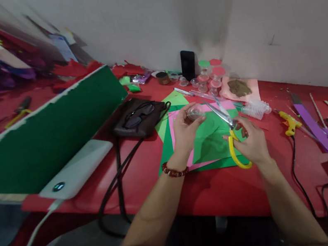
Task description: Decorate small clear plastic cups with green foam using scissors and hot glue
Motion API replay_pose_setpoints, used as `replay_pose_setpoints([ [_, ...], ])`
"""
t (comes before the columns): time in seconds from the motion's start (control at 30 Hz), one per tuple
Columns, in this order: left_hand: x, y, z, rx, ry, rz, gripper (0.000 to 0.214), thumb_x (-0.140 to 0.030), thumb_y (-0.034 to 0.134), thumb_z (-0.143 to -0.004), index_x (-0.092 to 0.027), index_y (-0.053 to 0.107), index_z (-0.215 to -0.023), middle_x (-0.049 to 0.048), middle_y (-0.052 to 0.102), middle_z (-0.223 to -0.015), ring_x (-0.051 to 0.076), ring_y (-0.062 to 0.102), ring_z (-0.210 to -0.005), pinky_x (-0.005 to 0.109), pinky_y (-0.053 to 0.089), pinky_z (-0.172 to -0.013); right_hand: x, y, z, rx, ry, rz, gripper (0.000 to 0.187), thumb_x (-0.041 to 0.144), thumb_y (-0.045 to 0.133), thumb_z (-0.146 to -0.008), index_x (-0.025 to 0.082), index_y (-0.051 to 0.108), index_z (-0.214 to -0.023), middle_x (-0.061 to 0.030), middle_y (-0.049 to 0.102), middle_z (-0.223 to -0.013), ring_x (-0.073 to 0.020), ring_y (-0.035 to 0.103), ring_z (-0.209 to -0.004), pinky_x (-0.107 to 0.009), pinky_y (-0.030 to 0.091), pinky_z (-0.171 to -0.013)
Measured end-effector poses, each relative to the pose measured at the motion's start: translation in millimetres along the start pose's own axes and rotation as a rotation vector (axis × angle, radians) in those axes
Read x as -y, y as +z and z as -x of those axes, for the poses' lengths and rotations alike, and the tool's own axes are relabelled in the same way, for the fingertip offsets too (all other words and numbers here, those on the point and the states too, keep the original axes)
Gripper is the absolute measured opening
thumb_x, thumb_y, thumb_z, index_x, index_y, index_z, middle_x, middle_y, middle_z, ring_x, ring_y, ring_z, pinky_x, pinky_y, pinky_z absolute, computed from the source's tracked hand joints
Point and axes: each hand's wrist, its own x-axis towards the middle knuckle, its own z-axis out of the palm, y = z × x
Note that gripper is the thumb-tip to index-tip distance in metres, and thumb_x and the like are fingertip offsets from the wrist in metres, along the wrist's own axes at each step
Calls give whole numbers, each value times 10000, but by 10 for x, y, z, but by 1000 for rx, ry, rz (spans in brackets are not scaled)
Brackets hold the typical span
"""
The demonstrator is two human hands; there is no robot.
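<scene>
Between the thumb and fingers of my left hand (185, 130) is a small clear plastic cup (195, 111), raised over the papers. My right hand (252, 138) grips a pair of scissors (230, 128) with yellow handles. The scissor blades are spread slightly and point up and left, close to the cup. Below both hands lies a stack of green paper (210, 138) and pink paper (172, 132). A lime green sheet (160, 130) shows at the stack's left. A pen (183, 91) rests just beyond the papers.
Left of the papers are a dark bag (131, 132) with sunglasses, a white power bank (77, 169) and a green divider (58, 128). Lidded plastic cups (203, 87) and a black phone (188, 64) stand at the back. A yellow glue gun (289, 122) and a purple strip (315, 127) lie right.
</scene>
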Motion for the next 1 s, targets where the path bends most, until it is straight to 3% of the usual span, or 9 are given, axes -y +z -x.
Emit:
replay_pose_setpoints([
  [0.23, 32, -35, -31, -1, 14, -22, 470, 23, 817, -662, -241, 717, -1038, -16, 725, -1028, 120, 674, -864, 226, 527, -817, -16, 12, -2, -37, -113, 150, 503, 596, 681, -904, 221, 741, -1234, -99, 752, -973, -229, 613, -751, -380, 487, -757],
  [0.43, 30, -118, -92, 89, -151, 62, 407, -37, 848, -698, -233, 665, -1004, -19, 717, -866, 113, 658, -762, 228, 512, -734, -25, 34, -26, 18, -32, 73, 530, 610, 695, -882, 219, 745, -1236, -84, 752, -972, -196, 546, -696, -366, 466, -725],
  [0.57, 4, -173, -111, 241, -262, 120, 341, -25, 858, -670, -203, 714, -922, 14, 744, -957, 152, 715, -898, 250, 551, -781, -34, 65, -47, 49, 96, -99, 568, 633, 738, -829, 211, 739, -1209, -52, 721, -917, -162, 511, -651, -344, 470, -683],
  [0.73, 4, -191, -128, 306, -374, 299, 250, -15, 791, -696, -159, 739, -894, 86, 786, -1024, 223, 767, -957, 323, 617, -834, -54, 115, -58, 68, 221, -299, 638, 642, 786, -763, 192, 719, -1210, -16, 697, -871, -126, 482, -609, -295, 453, -601],
  [0.87, -11, -203, -175, 245, -444, 428, 184, -136, 744, -856, -125, 750, -1039, 78, 762, -897, 151, 721, -742, 236, 580, -648, -99, 93, -64, 52, 127, -282, 633, 639, 767, -805, 177, 733, -1236, -24, 714, -879, -123, 493, -602, -280, 455, -583],
  [1.0, -34, -186, -203, 140, -486, 453, 292, -407, 579, -1048, -163, 730, -1099, 42, 699, -741, 115, 610, -554, 207, 497, -517, -141, 53, -52, -7, -146, -3, 546, 600, 733, -892, 192, 771, -1252, -63, 753, -928, -161, 571, -659, -316, 502, -674],
])
